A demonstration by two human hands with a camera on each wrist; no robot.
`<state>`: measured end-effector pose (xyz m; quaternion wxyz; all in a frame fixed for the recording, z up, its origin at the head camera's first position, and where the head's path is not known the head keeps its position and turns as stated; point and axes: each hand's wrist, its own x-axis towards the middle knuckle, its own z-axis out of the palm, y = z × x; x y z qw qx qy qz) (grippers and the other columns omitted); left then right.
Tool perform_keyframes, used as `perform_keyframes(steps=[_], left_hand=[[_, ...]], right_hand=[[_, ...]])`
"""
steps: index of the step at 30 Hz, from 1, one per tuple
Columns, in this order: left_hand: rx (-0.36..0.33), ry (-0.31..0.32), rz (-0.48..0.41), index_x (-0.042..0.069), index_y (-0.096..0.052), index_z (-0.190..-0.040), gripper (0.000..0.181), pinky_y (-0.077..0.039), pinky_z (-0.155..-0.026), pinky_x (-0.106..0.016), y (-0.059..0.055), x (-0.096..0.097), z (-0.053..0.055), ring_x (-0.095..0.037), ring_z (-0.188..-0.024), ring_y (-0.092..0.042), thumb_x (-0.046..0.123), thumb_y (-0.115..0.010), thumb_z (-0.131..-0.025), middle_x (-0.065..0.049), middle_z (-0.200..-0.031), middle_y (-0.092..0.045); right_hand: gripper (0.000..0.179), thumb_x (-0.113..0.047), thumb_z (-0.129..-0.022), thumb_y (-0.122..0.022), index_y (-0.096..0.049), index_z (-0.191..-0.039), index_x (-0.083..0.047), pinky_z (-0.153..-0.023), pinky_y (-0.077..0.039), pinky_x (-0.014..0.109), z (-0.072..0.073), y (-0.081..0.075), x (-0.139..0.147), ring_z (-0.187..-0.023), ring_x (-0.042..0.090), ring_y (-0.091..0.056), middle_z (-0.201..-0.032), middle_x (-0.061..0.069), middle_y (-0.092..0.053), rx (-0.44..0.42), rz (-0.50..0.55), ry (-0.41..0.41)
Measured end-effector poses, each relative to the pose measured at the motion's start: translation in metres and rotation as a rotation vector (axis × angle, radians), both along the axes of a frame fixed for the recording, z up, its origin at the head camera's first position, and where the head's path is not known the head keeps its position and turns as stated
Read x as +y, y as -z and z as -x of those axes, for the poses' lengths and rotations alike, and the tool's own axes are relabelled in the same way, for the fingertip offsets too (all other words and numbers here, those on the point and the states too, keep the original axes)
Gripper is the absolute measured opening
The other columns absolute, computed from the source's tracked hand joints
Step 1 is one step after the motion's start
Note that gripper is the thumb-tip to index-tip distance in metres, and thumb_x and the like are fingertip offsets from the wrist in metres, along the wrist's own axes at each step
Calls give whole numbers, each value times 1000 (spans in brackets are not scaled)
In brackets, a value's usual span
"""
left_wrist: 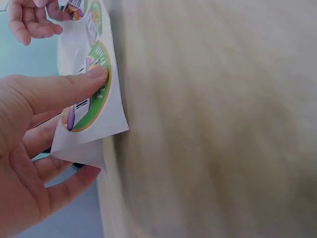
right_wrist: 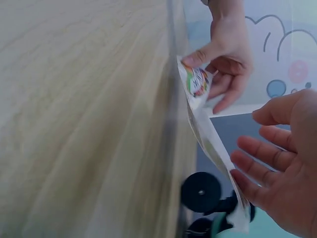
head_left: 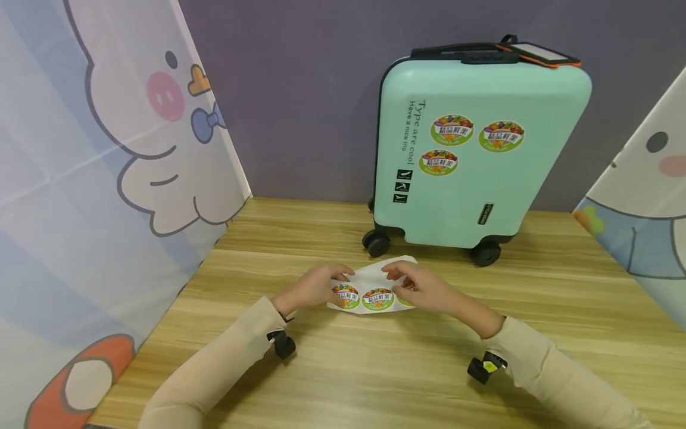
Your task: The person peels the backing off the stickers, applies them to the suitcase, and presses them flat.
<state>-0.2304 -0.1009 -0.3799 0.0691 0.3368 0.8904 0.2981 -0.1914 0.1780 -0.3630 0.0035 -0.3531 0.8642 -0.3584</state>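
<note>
A white sheet [head_left: 371, 274] of oval fruit stickers is held low over the table by its left end, lifted off the wood along part of its length. My left hand [head_left: 311, 288] pinches that end, its thumb [left_wrist: 74, 88] lying over a green-edged sticker [left_wrist: 101, 101] and its fingers behind the paper. At the other end, my right hand [head_left: 423, 290] has loosely bent fingers and a raised thumb. In the right wrist view its lower fingers [right_wrist: 250, 186] are right at the sheet's edge. Several stickers show on the sheet, one partly behind the right hand.
Behind the sheet stands a mint-green suitcase [head_left: 471, 208] on black wheels [head_left: 485, 253], with three matching oval stickers [head_left: 452, 130] on its front. A tag [head_left: 541, 52] lies on top. Cartoon-printed cloths [head_left: 48, 179] flank the wooden table [head_left: 370, 369]; a grey wall [head_left: 300, 107] closes the back.
</note>
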Motion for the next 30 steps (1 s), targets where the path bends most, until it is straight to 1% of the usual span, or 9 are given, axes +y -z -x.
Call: perform_keyframes(steps=[3,7,9,12,16,22,26,28,30], left_hand=[[34,-20,-43,5,-63,-131,63,-52,-88,-38,-7,8,1,-23,-102,-66,8,-89,-73,-10,-112,-72],[55,-27,-113,6,-61,-135,64,-53,-82,-34,-16,19,2,-20,-98,-67,8,-87,-76,-8,-110,-72],[47,-25,-161,6,-60,-135,64,-53,-81,-32,-19,25,1,-21,-99,-67,6,-86,-77,-8,-110,-73],[26,-17,-251,4,-60,-133,61,-54,-82,-32,-24,33,-1,-26,-104,-67,2,-84,-78,-11,-111,-72],[-29,-32,-385,2,-59,-133,60,-55,-81,-31,-29,44,-2,-30,-110,-66,-4,-82,-78,-13,-111,-72],[-93,-54,-549,-2,-54,-136,64,-56,-73,-28,-32,57,-5,-28,-102,-69,-8,-80,-78,-17,-112,-71],[-156,-55,-621,-2,-50,-139,68,-57,-74,-29,-34,63,-8,-28,-99,-69,-9,-79,-78,-20,-116,-69],[-226,-61,-666,-1,-47,-141,69,-58,-74,-31,-35,66,-8,-27,-96,-69,-10,-77,-80,-21,-118,-67],[-324,-84,-723,1,-44,-142,68,-58,-72,-31,-36,68,-10,-25,-92,-69,-9,-74,-82,-22,-119,-67]], right_hand=[[36,-2,-94,-64,-58,-129,5,-77,-56,38,-1,-7,-2,-100,28,-64,-113,17,-66,113,-52,21],[34,-6,-92,-67,-62,-124,4,-87,-53,47,-2,-16,-6,-105,31,-64,-113,16,-68,281,-152,51],[34,-9,-92,-69,-63,-124,4,-93,-50,50,-3,-20,-7,-110,33,-62,-115,15,-68,321,-171,72],[36,-13,-92,-72,-65,-122,4,-93,-50,50,-3,-26,-8,-112,34,-62,-117,16,-67,349,-150,104],[34,-11,-87,-77,-67,-117,2,-85,-53,47,1,-28,-9,-104,31,-63,-110,14,-68,451,-88,130],[31,-6,-79,-83,-71,-106,3,-74,-54,44,7,-27,-10,-92,29,-66,-100,13,-71,604,11,128],[30,-6,-78,-84,-72,-106,1,-79,-49,49,6,-27,-12,-92,30,-65,-99,12,-72,600,-12,194],[31,-7,-79,-83,-72,-107,1,-83,-47,52,5,-29,-12,-96,31,-65,-101,12,-72,568,-30,236],[32,-7,-79,-83,-72,-108,1,-87,-46,53,5,-31,-12,-97,32,-65,-103,13,-72,534,-36,258]])
